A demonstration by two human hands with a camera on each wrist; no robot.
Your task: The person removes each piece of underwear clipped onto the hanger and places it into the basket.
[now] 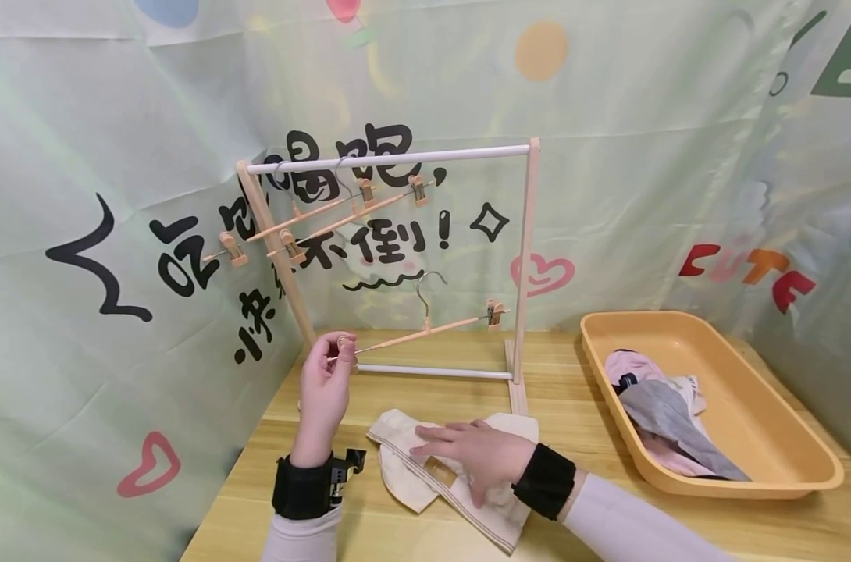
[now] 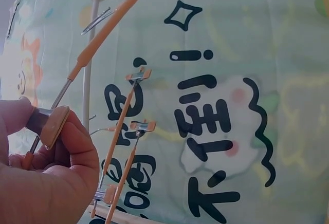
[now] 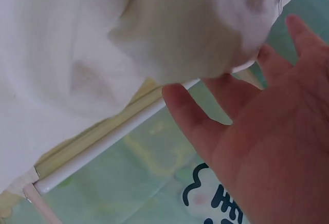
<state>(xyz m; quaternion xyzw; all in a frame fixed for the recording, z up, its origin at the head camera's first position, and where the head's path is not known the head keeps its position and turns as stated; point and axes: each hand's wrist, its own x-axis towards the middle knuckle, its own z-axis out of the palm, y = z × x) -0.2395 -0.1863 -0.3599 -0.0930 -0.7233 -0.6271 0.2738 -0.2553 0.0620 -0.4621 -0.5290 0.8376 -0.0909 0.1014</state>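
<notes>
My left hand (image 1: 325, 386) pinches the clip at the left end of an orange clip hanger (image 1: 425, 333). The hanger is held raised in front of the rack, its metal hook pointing up and its right clip (image 1: 495, 314) at the far end. In the left wrist view, thumb and fingers press on the clip (image 2: 54, 126). Lower right, my right hand (image 1: 485, 453) lies with spread fingers over a cream garment (image 1: 400, 478) with a striped band, which rests on the table. The right wrist view shows the cream cloth (image 3: 61, 54) against the fingertips.
A small rack (image 1: 531, 234) with white bars stands at the back of the wooden table (image 1: 285, 406). Two more clip hangers (image 1: 362, 211) hang at its left side. To the right sits a yellow tub (image 1: 763, 414) with pink and grey clothes (image 1: 667, 414) inside.
</notes>
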